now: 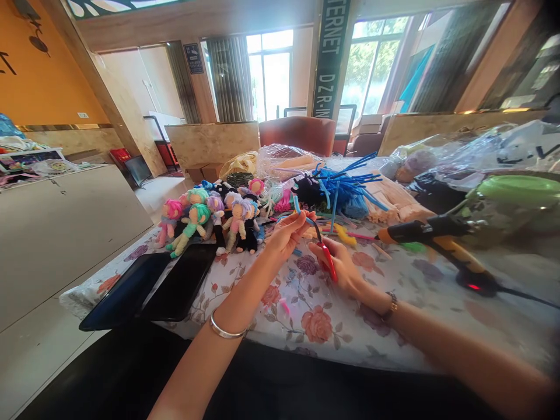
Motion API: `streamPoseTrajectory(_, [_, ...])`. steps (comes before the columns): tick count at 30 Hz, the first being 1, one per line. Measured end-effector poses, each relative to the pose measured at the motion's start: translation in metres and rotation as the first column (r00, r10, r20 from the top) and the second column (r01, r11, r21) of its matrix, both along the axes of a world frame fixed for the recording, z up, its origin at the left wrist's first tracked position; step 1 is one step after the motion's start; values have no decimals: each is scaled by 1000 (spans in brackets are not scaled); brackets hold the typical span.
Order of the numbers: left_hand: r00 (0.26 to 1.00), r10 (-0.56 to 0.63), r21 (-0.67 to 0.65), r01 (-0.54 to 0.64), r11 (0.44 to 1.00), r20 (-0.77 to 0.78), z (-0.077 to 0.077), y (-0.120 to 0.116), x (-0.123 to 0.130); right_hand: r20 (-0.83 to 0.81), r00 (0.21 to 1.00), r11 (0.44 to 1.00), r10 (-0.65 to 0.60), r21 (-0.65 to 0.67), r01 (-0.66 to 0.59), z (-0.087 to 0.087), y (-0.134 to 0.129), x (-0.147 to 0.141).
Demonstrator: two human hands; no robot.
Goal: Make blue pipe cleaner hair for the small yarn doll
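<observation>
My left hand (286,236), with a silver bangle on its wrist, pinches a blue fuzzy stem (296,204) above the flowered tablecloth (258,315). Close by on its right, my right hand (341,265) is wrapped round red-handled scissors (328,262). The dark blades point up and left, near the blue piece at my left fingertips; whether they touch it is too small to tell. Behind both hands lies a bundle of blue stems (345,189). Loose coloured stems and a yellow fuzzy piece (345,235) are on the cloth just beyond my fingers.
Small yarn-haired dolls (199,220) crowd the left side, behind two black trays (181,286). On the right, a glue gun (437,233) with a red light stands before a green round object (518,195) and clear plastic bags (494,146). Peach stems (396,195) lie farther back.
</observation>
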State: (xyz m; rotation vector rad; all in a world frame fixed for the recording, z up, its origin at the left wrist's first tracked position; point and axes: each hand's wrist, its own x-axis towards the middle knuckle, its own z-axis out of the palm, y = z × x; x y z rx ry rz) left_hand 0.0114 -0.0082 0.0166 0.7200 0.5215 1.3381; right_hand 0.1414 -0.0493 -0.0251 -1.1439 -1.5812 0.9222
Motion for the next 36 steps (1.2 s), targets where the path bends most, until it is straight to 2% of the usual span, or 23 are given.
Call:
streamPoseTrajectory(14, [996, 27, -41, -23, 999, 81, 1, -1, 0, 14, 1000, 1000, 24, 5, -24, 0, 4, 1])
streamPoseTrajectory(28, [996, 29, -83, -23, 996, 82, 1, -1, 1, 44, 999, 1000, -4, 17, 3, -4, 5, 1])
streamPoseTrajectory(36, [996, 14, -36, -11, 999, 85, -2, 1, 0, 17, 1000, 1000, -1, -9, 1, -4, 3, 2])
